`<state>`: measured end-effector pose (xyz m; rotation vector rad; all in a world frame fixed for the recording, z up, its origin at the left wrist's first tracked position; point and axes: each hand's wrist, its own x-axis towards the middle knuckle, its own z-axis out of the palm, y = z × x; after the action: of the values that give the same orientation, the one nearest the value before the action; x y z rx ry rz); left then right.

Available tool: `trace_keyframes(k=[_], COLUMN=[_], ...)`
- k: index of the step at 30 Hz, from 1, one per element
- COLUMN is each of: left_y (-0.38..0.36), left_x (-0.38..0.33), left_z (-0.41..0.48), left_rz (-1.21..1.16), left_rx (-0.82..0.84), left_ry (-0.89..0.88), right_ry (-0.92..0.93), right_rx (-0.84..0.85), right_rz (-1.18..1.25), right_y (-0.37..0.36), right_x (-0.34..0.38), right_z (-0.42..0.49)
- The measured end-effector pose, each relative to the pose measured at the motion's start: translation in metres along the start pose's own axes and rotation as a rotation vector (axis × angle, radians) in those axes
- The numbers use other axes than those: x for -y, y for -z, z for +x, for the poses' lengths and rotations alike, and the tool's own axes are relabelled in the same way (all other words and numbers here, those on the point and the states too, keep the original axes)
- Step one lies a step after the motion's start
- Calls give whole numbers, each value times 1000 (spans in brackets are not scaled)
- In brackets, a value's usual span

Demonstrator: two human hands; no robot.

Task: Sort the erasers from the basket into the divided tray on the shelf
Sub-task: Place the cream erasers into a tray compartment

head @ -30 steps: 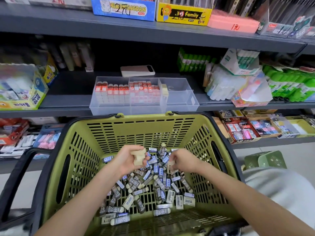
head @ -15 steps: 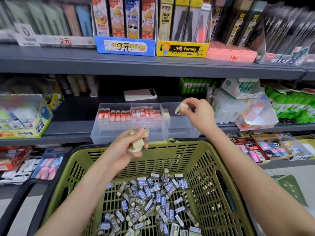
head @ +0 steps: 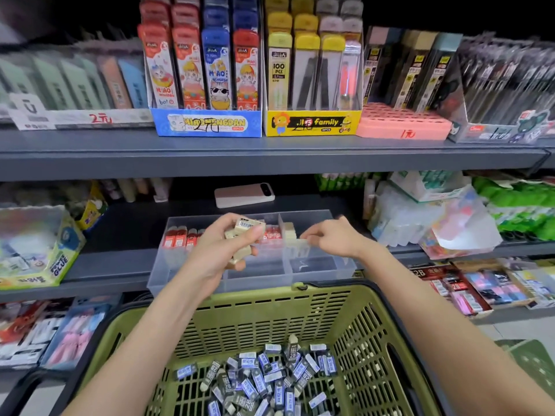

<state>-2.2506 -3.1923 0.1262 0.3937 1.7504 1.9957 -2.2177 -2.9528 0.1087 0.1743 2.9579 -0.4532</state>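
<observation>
A green basket [head: 354,331] in front of me holds several blue-and-grey sleeved erasers [head: 264,382]. On the middle shelf stands the clear divided tray [head: 318,273]. Its left compartment holds a row of red-sleeved erasers [head: 180,238], and a cream eraser [head: 289,230] stands in the right one. My left hand [head: 216,253] hovers over the tray's middle and grips a small stack of cream erasers [head: 244,228]. My right hand [head: 333,238] reaches into the right compartment, its fingertips pinching another cream eraser [head: 298,244], blurred behind the tray wall.
A pink-white power bank [head: 244,195] lies behind the tray. A glue box [head: 45,256] sits at the left, and plastic-wrapped packs [head: 420,223] at the right. The upper shelf edge [head: 270,157] overhangs the tray. Eraser boxes [head: 456,288] fill the lower shelf on the right.
Both hands came up out of the basket with cream erasers. My right hand has lowered into the tray's right compartment. My left hand has risen over the tray's middle.
</observation>
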Motion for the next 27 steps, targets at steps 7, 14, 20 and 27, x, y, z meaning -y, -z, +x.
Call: trace_keyframes(k=[7, 14, 20, 27], left_y=[-8, -20, -25, -20], left_x=[11, 11, 4, -3], left_z=[5, 4, 7, 8], left_rz=[65, 166, 212, -463], left_rx=[-4, -9, -17, 1], left_ry=[-25, -185, -140, 274], right_ry=[10, 33, -44, -159], right_rx=[-276, -105, -236, -455], right_rz=[-7, 876, 1311, 158], right_y=[2, 11, 18, 17], right_x=[13, 69, 54, 3], right_z=[-18, -54, -41, -2])
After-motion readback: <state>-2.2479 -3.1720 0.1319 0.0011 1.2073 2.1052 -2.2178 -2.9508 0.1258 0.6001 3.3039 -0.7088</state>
